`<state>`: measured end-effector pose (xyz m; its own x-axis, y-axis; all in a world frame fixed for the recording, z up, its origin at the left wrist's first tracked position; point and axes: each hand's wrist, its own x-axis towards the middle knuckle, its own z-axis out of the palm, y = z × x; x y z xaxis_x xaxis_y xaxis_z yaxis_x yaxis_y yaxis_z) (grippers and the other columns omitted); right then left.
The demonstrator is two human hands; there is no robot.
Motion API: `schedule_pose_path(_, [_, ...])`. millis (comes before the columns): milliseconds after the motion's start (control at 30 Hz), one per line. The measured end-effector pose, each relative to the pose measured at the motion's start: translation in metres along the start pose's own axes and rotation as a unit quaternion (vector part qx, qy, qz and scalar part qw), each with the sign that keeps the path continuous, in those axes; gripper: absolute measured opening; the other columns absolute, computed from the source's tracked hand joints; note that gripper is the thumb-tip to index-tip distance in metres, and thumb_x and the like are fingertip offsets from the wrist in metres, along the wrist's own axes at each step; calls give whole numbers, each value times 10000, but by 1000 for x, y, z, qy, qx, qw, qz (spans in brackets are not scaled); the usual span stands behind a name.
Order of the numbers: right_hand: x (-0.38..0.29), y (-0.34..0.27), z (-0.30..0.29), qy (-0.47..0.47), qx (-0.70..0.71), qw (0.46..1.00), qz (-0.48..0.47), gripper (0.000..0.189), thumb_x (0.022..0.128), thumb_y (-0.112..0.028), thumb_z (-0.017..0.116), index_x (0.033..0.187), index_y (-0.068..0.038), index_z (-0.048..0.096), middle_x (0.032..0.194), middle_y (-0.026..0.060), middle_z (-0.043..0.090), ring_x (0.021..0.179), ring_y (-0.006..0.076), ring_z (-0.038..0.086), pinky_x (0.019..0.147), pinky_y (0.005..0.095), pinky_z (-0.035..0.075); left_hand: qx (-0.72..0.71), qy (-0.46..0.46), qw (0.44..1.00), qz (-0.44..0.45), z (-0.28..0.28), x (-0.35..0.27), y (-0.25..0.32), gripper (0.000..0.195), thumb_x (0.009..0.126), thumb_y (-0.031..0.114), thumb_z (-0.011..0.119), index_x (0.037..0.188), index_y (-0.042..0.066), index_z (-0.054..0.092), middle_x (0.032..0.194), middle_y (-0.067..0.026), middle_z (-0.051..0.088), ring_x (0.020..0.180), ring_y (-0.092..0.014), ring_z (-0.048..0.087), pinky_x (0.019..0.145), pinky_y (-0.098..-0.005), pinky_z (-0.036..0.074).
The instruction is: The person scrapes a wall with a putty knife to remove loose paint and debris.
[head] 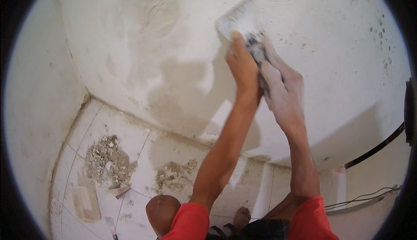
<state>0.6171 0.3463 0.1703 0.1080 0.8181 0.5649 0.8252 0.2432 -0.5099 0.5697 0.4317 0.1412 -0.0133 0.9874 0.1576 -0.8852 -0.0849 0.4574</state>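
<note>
A wide putty knife (237,20) with a dark handle lies against the white plastered wall (195,15), its blade slanting up to the left and smeared with pale filler. My right hand (283,83), coated in whitish dust, is closed around the handle. Beside it my left hand (242,64) grips the tool too, with its thumb at the base of the blade. Part of the handle is hidden between the hands. Left of the blade, a greyish rounded patch (159,15) shows on the wall. Small pits (380,35) mark the wall at the right.
On the tiled floor lie a heap of plaster rubble (109,161), scattered debris (174,174), a shallow rectangular tray (86,204), a small block (120,190) and a narrow scraper (110,225). A wall corner rises at the left. Thin cables (361,199) run at the lower right.
</note>
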Motion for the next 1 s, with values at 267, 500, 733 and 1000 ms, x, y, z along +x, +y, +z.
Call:
schedule_pose_path(267, [2, 2, 13, 32, 119, 991, 55, 513, 963, -169, 451, 1441, 14, 428, 998, 88, 677, 812, 118, 560, 784, 281, 492, 80, -15, 995, 52, 2, 7, 1, 493, 1053, 379, 395, 1046, -70, 598, 909, -97, 637, 815, -177, 587, 716, -335, 480])
schedule_pose_path(500, [-62, 44, -2, 63, 194, 963, 175, 548, 976, -202, 454, 1477, 9, 382, 766, 0, 574, 618, 56, 452, 548, 233, 425, 118, -14, 989, 84, -5, -41, -65, 480, 1042, 409, 438, 1009, -37, 613, 899, -70, 616, 779, -127, 545, 674, -321, 468])
schedule_pose_path(733, [-32, 22, -30, 114, 294, 943, 107, 547, 989, -207, 457, 1490, -7, 367, 701, -52, 486, 565, 36, 385, 477, 223, 355, 149, -156, 977, 6, 39, -20, -20, 553, 1059, 403, 362, 1166, -90, 590, 946, -142, 647, 889, -187, 585, 821, -320, 471])
schedule_pose_path(1000, [-38, 47, -23, 98, 270, 950, 124, 549, 989, -231, 446, 1487, -14, 368, 771, -38, 533, 625, 55, 402, 544, 217, 389, 186, -117, 973, 76, 22, -34, -48, 500, 1058, 359, 398, 1054, -95, 607, 878, -107, 641, 811, -142, 558, 738, -318, 470])
